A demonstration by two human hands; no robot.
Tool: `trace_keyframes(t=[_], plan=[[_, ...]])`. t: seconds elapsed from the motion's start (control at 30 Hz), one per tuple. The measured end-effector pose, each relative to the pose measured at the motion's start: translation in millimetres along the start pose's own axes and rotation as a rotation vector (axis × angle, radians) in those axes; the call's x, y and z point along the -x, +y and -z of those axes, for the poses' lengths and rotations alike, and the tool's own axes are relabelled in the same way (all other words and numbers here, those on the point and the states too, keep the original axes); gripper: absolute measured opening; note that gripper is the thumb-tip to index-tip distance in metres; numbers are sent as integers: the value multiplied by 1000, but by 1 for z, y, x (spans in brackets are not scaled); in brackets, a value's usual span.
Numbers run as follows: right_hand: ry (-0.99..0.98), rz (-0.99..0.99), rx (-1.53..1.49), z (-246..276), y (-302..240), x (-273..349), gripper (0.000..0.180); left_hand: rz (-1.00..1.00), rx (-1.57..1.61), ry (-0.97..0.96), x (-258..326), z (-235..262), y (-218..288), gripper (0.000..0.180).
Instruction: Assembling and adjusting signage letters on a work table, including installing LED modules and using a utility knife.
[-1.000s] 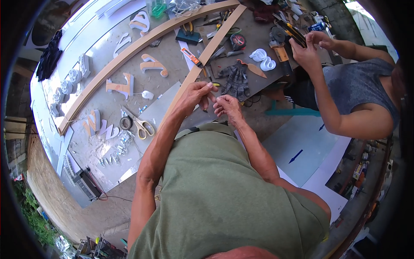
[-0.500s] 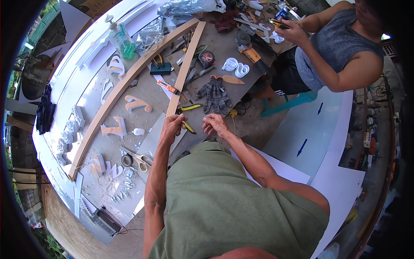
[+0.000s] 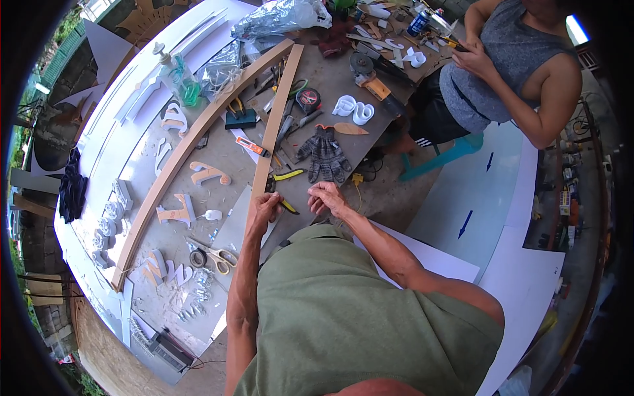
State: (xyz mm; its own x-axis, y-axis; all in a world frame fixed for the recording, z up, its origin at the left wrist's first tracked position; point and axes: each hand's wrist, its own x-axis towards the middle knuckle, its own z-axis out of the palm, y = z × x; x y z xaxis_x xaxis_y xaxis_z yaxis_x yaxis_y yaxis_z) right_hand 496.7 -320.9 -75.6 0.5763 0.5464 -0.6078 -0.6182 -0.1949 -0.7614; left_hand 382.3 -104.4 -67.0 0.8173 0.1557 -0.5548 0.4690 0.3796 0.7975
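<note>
My left hand (image 3: 266,207) is closed over the near end of a straight tan strip (image 3: 279,115); anything inside its fingers is hidden. To its right, my right hand (image 3: 327,199) hovers with thumb and fingers pinched together; what they hold, if anything, is too small to see. The hands are apart. Yellow-and-black pliers (image 3: 288,175) lie just beyond my left hand. A grey knit glove (image 3: 323,155) rests past my right hand. Beside the straight strip lies an orange cutter (image 3: 252,146). A longer curved tan strip (image 3: 175,158) runs down the left side of the table.
Cut-out letters (image 3: 175,210), scissors (image 3: 221,255) and a tape roll (image 3: 197,258) lie on the left. Farther off are a tape measure (image 3: 308,99), an angle grinder (image 3: 371,78) and a pump bottle (image 3: 178,78). A person (image 3: 492,66) at right holds a phone.
The view has shifted slightly, so the table things sit lower. My left hand has come a little nearer, beside the strip. My right hand stays pinched. The other person's hands and phone have lowered.
</note>
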Motion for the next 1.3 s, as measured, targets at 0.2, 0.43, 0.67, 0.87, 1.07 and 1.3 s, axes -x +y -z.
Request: trace_keyframes(t=[0.2, 0.43, 0.67, 0.87, 1.07, 1.3], plan=[[23, -9, 10, -2, -1, 1, 28, 15, -19, -19, 4, -8, 12, 33], [37, -15, 10, -4, -2, 2, 28, 10, -14, 3, 3, -9, 9, 33], [62, -1, 20, -7, -3, 3, 28, -11, -50, -25, 5, -12, 9, 32], [55, 14, 13, -5, 1, 3, 27, 2, -52, -86, 11, -16, 19, 33], [67, 79, -29, -3, 7, 17, 28, -31, 10, -63, 12, -7, 30, 35], [125, 138, 112, 7, 18, 56, 30, -65, 57, -64, 19, -9, 47, 32]])
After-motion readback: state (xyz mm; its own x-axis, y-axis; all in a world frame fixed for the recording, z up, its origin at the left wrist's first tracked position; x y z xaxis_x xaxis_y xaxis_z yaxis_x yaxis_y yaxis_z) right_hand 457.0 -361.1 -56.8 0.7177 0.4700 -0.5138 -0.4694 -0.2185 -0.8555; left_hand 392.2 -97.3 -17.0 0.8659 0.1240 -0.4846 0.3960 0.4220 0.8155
